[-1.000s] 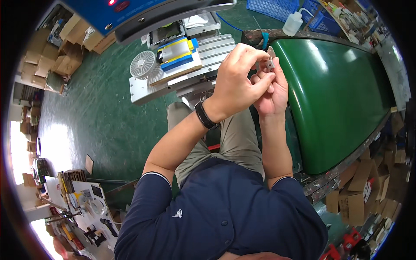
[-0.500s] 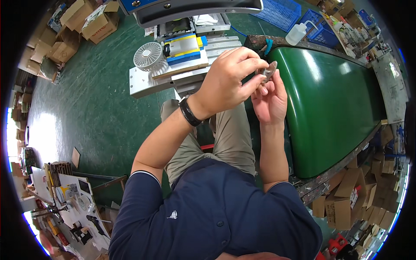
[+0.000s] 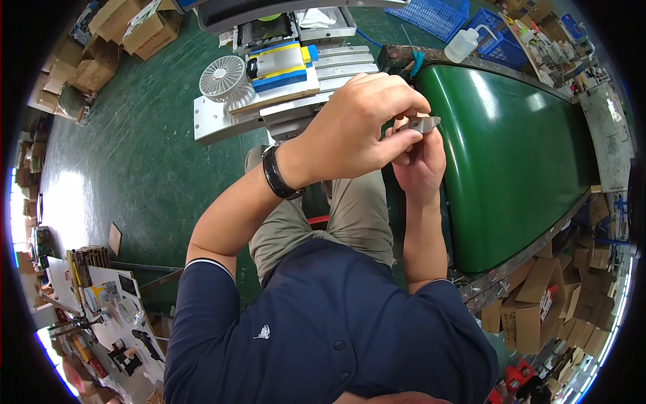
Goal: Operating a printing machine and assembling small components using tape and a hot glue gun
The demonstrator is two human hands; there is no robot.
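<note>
Thumb and forefinger of my left hand (image 3: 367,124) are closed on a small grey metal piece (image 3: 426,124) with a tapered end and a small hole. Its narrow tip points right. My right hand (image 3: 422,167) is just below, palm turned up, its fingers curled against the piece from behind and beneath. Parts of those fingers are hidden by the left hand and the piece. A black band (image 3: 274,172) circles my left wrist. Both hands are raised above my lap, beside the left end of a glossy green cover (image 3: 511,161).
Ahead to the left is a machine table (image 3: 222,125) bearing a white fan (image 3: 223,79) and a yellow-and-blue block (image 3: 279,65). A squeeze bottle (image 3: 461,46) stands behind the green cover. Blue crates (image 3: 431,16) lie beyond; an open carton (image 3: 535,310) sits at lower right.
The metal piece has turned from a steep upward tilt to lying nearly level, tip to the right. My left wrist and forearm have shifted slightly left; the right hand stays beneath.
</note>
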